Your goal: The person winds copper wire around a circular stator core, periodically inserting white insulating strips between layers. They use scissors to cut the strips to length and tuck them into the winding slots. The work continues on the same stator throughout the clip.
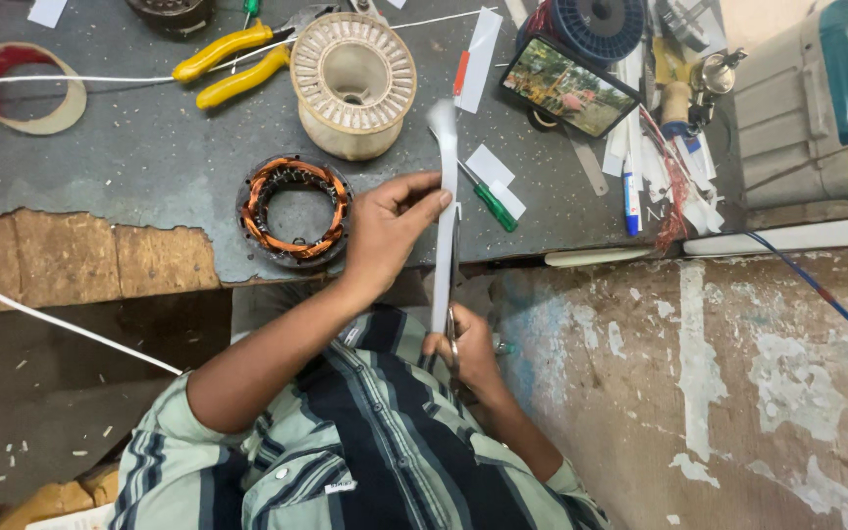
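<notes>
Left hand [390, 228] reaches forward, fingers pinched on the upper part of a long white paper strip [444, 196]. Right hand [465, 351] sits low near the shirt, closed around scissors [453, 294] whose blades run up along the strip. Strip is thin, flat, stiff-looking, standing over the table edge [149, 196]. Just left: stator [294, 210], copper windings. Beyond it, a ribbed cream spool [353, 83].

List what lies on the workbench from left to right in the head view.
Tape roll → yellow-handled pliers → motor stator with copper windings → empty wire spool → green screwdriver → phone → blue-capped pen.
</notes>
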